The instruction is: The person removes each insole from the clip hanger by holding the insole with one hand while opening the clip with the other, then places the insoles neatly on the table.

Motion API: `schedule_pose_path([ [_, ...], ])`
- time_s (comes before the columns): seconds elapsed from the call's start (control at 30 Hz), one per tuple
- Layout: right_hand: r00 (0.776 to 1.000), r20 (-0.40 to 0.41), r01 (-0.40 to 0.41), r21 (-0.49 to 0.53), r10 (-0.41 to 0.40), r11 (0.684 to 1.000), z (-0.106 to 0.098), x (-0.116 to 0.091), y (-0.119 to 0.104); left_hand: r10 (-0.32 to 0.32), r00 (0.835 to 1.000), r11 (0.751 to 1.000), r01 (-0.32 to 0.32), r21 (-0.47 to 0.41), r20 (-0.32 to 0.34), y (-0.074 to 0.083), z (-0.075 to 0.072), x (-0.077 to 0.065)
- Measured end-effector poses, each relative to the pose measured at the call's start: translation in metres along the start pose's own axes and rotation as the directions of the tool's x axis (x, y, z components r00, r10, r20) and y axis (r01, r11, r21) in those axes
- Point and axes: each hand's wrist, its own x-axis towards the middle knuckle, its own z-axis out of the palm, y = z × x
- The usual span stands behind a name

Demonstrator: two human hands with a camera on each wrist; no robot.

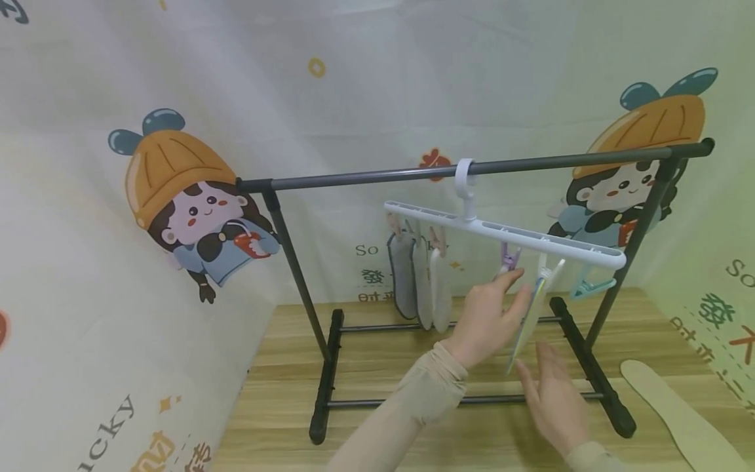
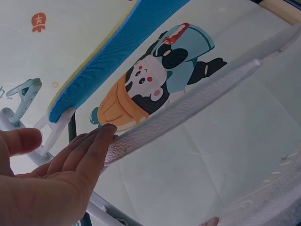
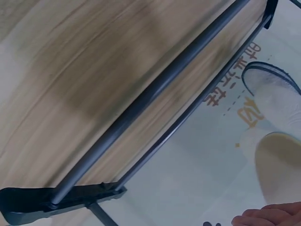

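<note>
A white clip hanger (image 1: 501, 231) hangs by its hook from a dark rail. Near its right end, a white clip (image 1: 548, 269) holds an insole (image 1: 527, 324) with a blue face and yellow edge, plain in the left wrist view as a blue insole (image 2: 101, 59). My left hand (image 1: 486, 321) is raised beside that insole, its fingers extended near a purple clip (image 1: 510, 257). In the left wrist view, its fingertips are close to a pale insole (image 2: 183, 110); contact is unclear. My right hand (image 1: 554, 400), fingers extended, is by the blue-faced insole's lower end.
Several clips hold grey and white insoles (image 1: 440, 295) on the hanger's left half. A teal clip (image 1: 592, 286) dangles at its right end. The black rack (image 1: 377, 177) stands on a wooden table (image 1: 283, 367). One beige insole (image 1: 678, 413) lies right of the rack's foot.
</note>
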Motion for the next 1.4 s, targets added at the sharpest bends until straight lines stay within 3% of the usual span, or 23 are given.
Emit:
schedule_pose_path([
  [0.33,1.000,-0.014,0.014,-0.038,-0.014,0.999,0.005,0.005,-0.010,-0.040,0.999,0.999,0.040,-0.027,0.010,0.005,0.002,0.012],
  [0.67,0.989,-0.118,0.081,-0.067,-0.089,0.994,0.013,0.007,-0.015,-0.105,0.993,0.994,0.106,-0.038,0.045,0.011,0.005,0.023],
  [0.8,0.988,-0.115,0.099,-0.056,-0.105,0.994,0.013,0.007,-0.015,-0.133,0.990,0.991,0.134,-0.028,0.041,0.012,0.007,0.027],
  [1.03,0.990,-0.107,0.083,-0.060,-0.089,0.995,0.010,0.006,-0.017,-0.114,0.993,0.993,0.114,-0.013,-0.004,0.014,0.014,0.033],
  [1.4,0.989,-0.118,0.078,-0.073,-0.086,0.994,0.011,0.009,-0.014,-0.094,0.990,0.988,0.106,0.110,-0.108,0.017,0.018,0.034],
])
